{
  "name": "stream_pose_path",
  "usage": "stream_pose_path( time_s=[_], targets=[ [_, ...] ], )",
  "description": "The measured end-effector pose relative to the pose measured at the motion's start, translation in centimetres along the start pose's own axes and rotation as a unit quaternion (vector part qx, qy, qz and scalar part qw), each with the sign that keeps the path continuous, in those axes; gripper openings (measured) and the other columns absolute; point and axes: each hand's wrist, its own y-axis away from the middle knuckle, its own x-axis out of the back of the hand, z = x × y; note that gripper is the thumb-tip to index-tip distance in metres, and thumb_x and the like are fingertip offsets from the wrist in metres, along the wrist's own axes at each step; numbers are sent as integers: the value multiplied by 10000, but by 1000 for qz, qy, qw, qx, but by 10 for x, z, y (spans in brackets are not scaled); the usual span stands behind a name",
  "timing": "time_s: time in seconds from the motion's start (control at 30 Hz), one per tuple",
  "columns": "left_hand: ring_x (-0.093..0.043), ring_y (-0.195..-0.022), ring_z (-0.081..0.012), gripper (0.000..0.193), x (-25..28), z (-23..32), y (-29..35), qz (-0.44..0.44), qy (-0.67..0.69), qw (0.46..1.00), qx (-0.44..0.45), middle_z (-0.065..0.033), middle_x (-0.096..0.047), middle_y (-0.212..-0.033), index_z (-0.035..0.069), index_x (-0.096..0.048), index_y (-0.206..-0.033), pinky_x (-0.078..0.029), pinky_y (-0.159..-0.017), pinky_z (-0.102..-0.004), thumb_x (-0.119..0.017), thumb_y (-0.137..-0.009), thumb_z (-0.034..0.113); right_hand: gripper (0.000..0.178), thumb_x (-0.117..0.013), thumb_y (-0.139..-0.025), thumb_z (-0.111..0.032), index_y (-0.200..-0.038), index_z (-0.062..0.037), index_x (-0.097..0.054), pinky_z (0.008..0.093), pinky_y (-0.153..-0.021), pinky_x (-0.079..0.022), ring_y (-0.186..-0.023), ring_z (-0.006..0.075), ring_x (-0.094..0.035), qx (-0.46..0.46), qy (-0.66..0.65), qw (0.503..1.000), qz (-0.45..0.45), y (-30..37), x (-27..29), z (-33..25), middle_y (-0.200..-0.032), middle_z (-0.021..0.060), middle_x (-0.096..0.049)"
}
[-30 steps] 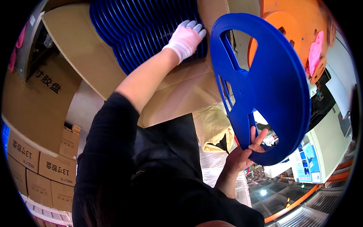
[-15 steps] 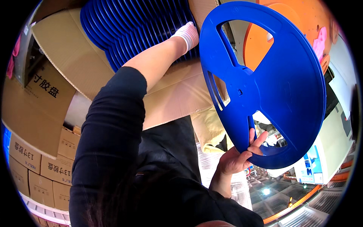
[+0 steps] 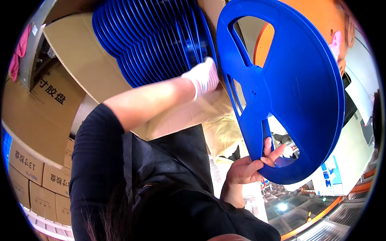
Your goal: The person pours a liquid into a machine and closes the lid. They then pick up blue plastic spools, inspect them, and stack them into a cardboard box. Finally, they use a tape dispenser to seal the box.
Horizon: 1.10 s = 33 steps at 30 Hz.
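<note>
A large blue plastic reel with cut-out windows is held up on the right. My bare right hand grips its lower rim, fingers passing through the bottom window. My left hand, in a white striped glove, is at the near right end of a row of blue reels. These reels stand on edge, packed side by side in an open cardboard box. The left fingers are blurred against the lower rim of the end reels, so their grip is unclear.
Stacked cardboard cartons stand at the lower left. An orange machine panel rises behind the held reel, with a pink cloth on it. Yellowish cloth lies below the box flap. A pale cabinet is at the right.
My left hand has moved down and slightly right along the end of the row. The end reels there now lean apart. My right hand still holds its reel, which has turned slightly.
</note>
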Motion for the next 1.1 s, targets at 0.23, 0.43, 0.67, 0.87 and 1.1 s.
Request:
stream_pose_path(
  time_s=[0.23, 0.43, 0.67, 0.87, 1.1],
  targets=[
    [-643, -907, -344, 285, 60, 47, 75, 88, -9, 996, 9, -163, -690, -965, 14, -712, -1025, -458, -864, -488, -538, -896, 198, 263, -338, -960, -5, -1205, 54, -414, 473, -1069, -394, -1269, 378, -492, 48, -4, 997, -55, -9, -37, 5, -1513, 249, -299],
    [-640, -924, -364, 291, 59, 40, 79, 112, 13, 994, 4, -206, -684, -981, -28, -708, -1017, -457, -909, -481, -556, -888, 185, 504, -414, -1020, -154, -1438, 77, -253, 458, -1064, -401, -1295, 360, -459, 8, 21, 997, -67, -2, -61, 12, -1513, 239, -291],
    [-640, -920, -354, 294, 50, 26, 73, 140, 44, 989, -7, -184, -689, -946, -13, -719, -995, -446, -889, -473, -567, -866, 203, 480, -393, -1029, -156, -1417, 78, -235, 446, -1074, -382, -1302, 345, -449, -5, 22, 996, -84, -1, -76, 14, -1455, 267, -364],
    [-649, -1005, -331, 292, 29, 18, 45, 78, 67, 994, 25, -135, -701, -1056, 84, -724, -1089, -442, -924, -474, -562, -905, 243, 333, -378, -1021, -100, -1299, 79, -333, 422, -1081, -348, -1272, 317, -470, -37, 46, 994, -91, -6, -93, 29, -1384, 268, -456],
    [-615, -761, -239, 192, -4, 2, 30, 128, 81, 987, 60, -84, -656, -759, 79, -728, -808, -389, -689, -384, -574, -825, 193, 246, -398, -1022, -127, -1176, 65, -400, 382, -1044, -380, -1250, 282, -492, -36, 117, 984, -131, -12, -113, 43, -1381, 233, -474]
  ],
)
